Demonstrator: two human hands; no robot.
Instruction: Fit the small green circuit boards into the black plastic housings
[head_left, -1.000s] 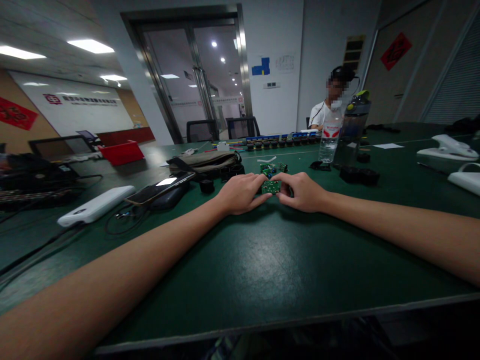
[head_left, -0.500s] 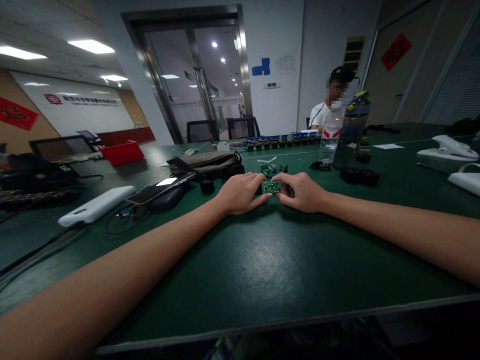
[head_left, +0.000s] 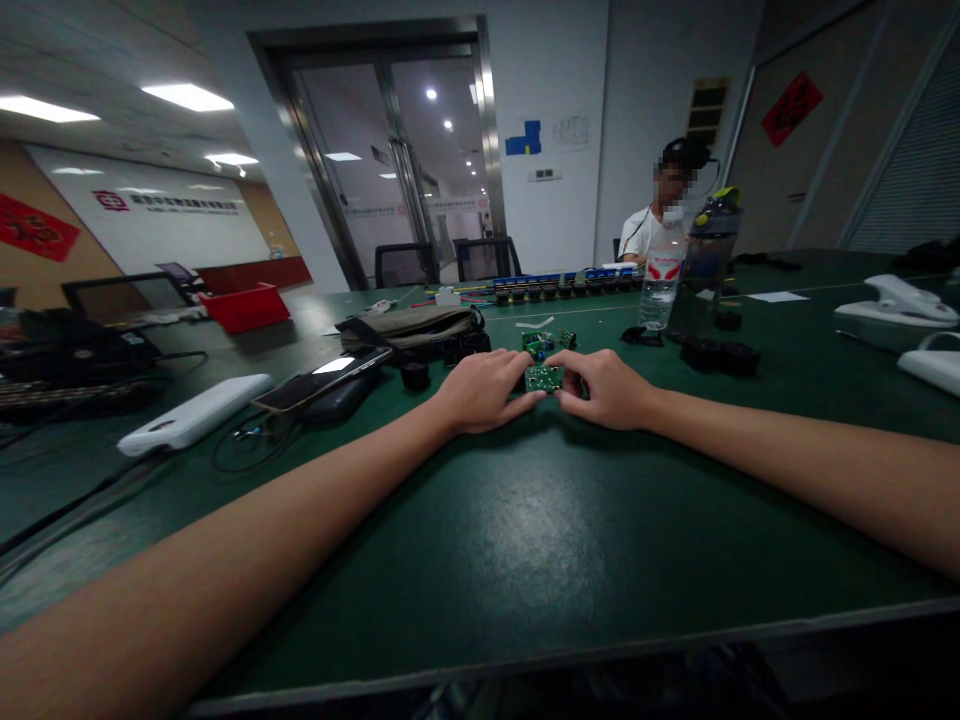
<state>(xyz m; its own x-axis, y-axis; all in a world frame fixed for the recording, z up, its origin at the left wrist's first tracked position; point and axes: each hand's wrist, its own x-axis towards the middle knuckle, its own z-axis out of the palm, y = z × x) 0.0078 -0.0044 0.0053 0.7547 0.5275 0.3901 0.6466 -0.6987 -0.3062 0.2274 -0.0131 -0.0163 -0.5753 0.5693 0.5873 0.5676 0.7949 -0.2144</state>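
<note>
A small green circuit board [head_left: 544, 379] is held between my two hands, just above the green table [head_left: 480, 560]. My left hand [head_left: 487, 388] grips its left edge, thumb at the near side and fingers at the far side. At the right edge, my right hand [head_left: 604, 388] pinches it between thumb and curled fingers. Just beyond the held board lie more circuit board pieces [head_left: 568, 338] with small parts on them. A pale strip [head_left: 535, 323] rests behind those.
Left: a white power bank [head_left: 196, 412], a phone [head_left: 322, 378], cables and a grey-brown bag [head_left: 416, 328]. Right: a clear water bottle [head_left: 660, 285], a dark bottle [head_left: 703, 275] and black blocks [head_left: 718, 356]. A person [head_left: 641, 230] sits across the table.
The whole view has shifted very slightly. Both hands keep their hold on the circuit board, which stays in nearly the same place.
</note>
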